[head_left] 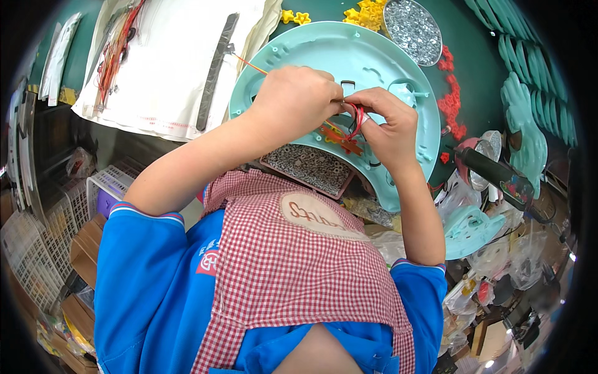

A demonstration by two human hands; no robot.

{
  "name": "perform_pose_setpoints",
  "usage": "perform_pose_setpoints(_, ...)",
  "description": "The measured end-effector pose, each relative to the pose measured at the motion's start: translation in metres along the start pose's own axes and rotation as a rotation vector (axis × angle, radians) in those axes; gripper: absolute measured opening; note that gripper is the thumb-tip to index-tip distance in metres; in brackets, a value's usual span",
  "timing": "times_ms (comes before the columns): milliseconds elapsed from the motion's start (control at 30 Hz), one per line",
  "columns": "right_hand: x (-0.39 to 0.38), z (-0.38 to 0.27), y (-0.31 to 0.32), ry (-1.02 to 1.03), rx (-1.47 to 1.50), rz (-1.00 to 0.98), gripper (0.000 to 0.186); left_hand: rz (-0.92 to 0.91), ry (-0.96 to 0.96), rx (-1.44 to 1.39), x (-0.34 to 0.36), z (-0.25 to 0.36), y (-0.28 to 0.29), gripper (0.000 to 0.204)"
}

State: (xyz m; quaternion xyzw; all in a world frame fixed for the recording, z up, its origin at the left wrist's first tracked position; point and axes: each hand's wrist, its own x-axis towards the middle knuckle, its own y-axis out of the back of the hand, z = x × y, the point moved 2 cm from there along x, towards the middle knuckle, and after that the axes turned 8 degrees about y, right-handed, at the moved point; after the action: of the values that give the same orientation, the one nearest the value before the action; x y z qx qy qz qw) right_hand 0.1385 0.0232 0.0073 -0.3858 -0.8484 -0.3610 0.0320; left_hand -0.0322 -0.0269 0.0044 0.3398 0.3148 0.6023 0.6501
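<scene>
Above a turquoise crescent-shaped plastic shell (299, 47), my two hands meet at their fingertips. My left hand (298, 98) is closed in a pinch; an orange wire (250, 65) runs out from beside it toward the paper on the left. My right hand (391, 128) pinches a bundle of red wires (356, 119), which loops down between the hands. Under the wires a narrow orange-brown strip, perhaps a circuit board (344, 141), lies over the shell. The exact spot where the fingertips touch is too small to make out.
White paper (168, 75) carries a dark flat bar (217, 71) and a bundle of loose wires (121, 53). A bowl of screws (411, 31), yellow stars (366, 14) and red pieces (451, 106) surround the shell. A tray of small metal parts (305, 165) sits nearest my apron. Turquoise parts (523, 118) are piled right.
</scene>
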Motion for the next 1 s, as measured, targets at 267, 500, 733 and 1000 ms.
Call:
perform_pose_setpoints(267,0.002,0.005,-0.012,0.136,-0.373,-0.13,0.02,0.028,-0.058,0.026,-0.032,-0.005,0.003,0.07)
perform_pose_setpoints(500,0.01,0.005,-0.013,0.128,-0.407,-0.276,0.016,0.026,-0.051,0.027,-0.033,-0.006,0.004,0.071)
perform_pose_setpoints(733,0.014,0.008,-0.006,0.118,-0.298,-0.331,0.021,-0.01,-0.05,0.052,-0.032,-0.006,0.005,0.07)
perform_pose_setpoints(1000,-0.007,0.002,0.022,-0.016,-0.338,-0.093,0.02,0.036,-0.105,0.023,-0.029,0.005,-0.005,0.068)
